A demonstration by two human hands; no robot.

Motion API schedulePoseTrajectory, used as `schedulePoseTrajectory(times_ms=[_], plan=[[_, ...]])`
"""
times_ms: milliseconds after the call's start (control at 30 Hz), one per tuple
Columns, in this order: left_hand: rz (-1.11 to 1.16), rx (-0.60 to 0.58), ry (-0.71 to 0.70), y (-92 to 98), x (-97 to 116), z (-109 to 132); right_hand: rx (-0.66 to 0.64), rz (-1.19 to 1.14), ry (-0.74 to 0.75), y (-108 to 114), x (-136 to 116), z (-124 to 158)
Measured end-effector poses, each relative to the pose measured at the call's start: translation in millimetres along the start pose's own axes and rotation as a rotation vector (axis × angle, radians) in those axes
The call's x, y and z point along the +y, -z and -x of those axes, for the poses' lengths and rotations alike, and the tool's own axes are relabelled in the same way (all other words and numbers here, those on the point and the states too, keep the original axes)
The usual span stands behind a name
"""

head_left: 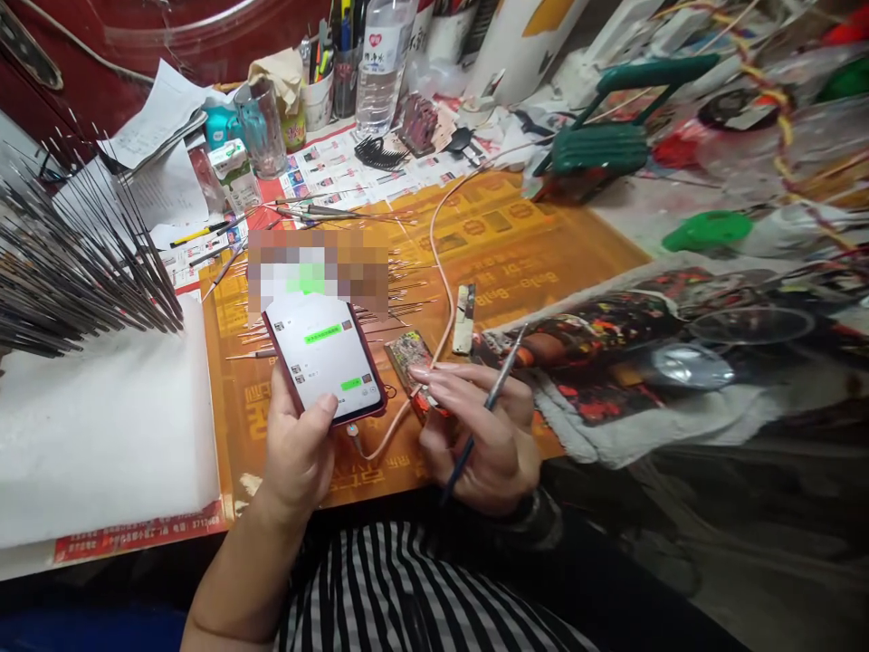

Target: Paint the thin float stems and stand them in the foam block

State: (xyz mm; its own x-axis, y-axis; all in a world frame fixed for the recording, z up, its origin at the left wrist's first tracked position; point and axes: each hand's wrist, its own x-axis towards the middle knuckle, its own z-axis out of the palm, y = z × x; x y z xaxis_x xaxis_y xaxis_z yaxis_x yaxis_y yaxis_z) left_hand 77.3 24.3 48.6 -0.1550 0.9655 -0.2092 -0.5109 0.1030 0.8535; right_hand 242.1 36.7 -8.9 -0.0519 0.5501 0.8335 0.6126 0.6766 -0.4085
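My left hand (299,453) grips a smartphone (319,362) from below, thumb resting on the lower part of its lit screen. A chat with green bubbles shows there; the top of the picture is blurred out. A pale charging cable (440,240) runs from the phone's lower end across the table. Between the fingers of my right hand (492,453) is a thin dark paintbrush (501,378), its tip pointing up and away. A small paint-smeared block (405,351) lies just beyond my right fingertips, partly hidden by them.
Many thin dark sticks (88,281) stand in a white foam block (136,417) at left. More thin tools (319,210) lie on the orange table sheet (557,235). Behind are a water bottle (384,63) and a glass (264,136). A paint-stained cloth (597,435) lies at right.
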Motion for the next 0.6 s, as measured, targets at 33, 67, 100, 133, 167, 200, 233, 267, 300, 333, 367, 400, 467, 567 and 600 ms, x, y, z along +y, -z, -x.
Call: schedulePoseTrajectory(times_ms=[33,67,100,133,167,200,233,267,300,333,367,400,467,567,600], plan=[[0.005,0.004,-0.003,-0.4,0.4,0.4,-0.003,-0.007,0.000,0.1,0.5,0.0],[0.010,0.009,-0.006,-0.8,0.7,0.5,-0.007,-0.013,-0.004,0.3,0.8,-0.2],[0.014,0.014,-0.008,-1.1,0.8,0.4,-0.010,-0.018,-0.006,0.5,1.1,-0.5],[0.017,0.018,-0.009,-1.2,0.8,0.1,-0.011,-0.021,-0.005,0.8,1.4,-1.0],[0.016,0.022,-0.009,-1.3,0.7,-0.3,-0.010,-0.024,0.000,1.1,1.6,-1.4],[0.013,0.024,-0.008,-1.3,0.4,-0.7,-0.009,-0.026,0.009,1.6,1.7,-1.9],[0.009,0.025,-0.009,-1.2,0.2,-1.1,-0.009,-0.028,0.024,2.0,1.7,-2.2],[0.002,0.024,-0.010,-1.1,0.0,-1.4,-0.011,-0.029,0.039,2.4,1.6,-2.5],[-0.005,0.023,-0.012,-1.0,-0.2,-1.5,-0.014,-0.029,0.051,2.7,1.4,-2.7],[-0.010,0.020,-0.016,-0.9,-0.4,-1.5,-0.015,-0.027,0.056,2.8,1.0,-2.7],[-0.013,0.017,-0.021,-0.8,-0.5,-1.4,-0.015,-0.023,0.056,2.8,0.6,-2.7],[-0.013,0.014,-0.029,-0.5,-0.5,-1.4,-0.013,-0.019,0.051,2.6,0.1,-2.7],[-0.003,0.012,-0.048,0.5,-0.7,-1.6,-0.008,-0.009,0.040,1.8,-0.9,-2.7],[-0.001,0.002,-0.076,3.2,-1.6,-3.3,-0.004,-0.005,0.027,0.3,-2.0,-2.9],[-0.007,-0.008,-0.081,4.2,-2.1,-4.1,-0.002,-0.010,0.026,-0.1,-2.1,-2.9]])
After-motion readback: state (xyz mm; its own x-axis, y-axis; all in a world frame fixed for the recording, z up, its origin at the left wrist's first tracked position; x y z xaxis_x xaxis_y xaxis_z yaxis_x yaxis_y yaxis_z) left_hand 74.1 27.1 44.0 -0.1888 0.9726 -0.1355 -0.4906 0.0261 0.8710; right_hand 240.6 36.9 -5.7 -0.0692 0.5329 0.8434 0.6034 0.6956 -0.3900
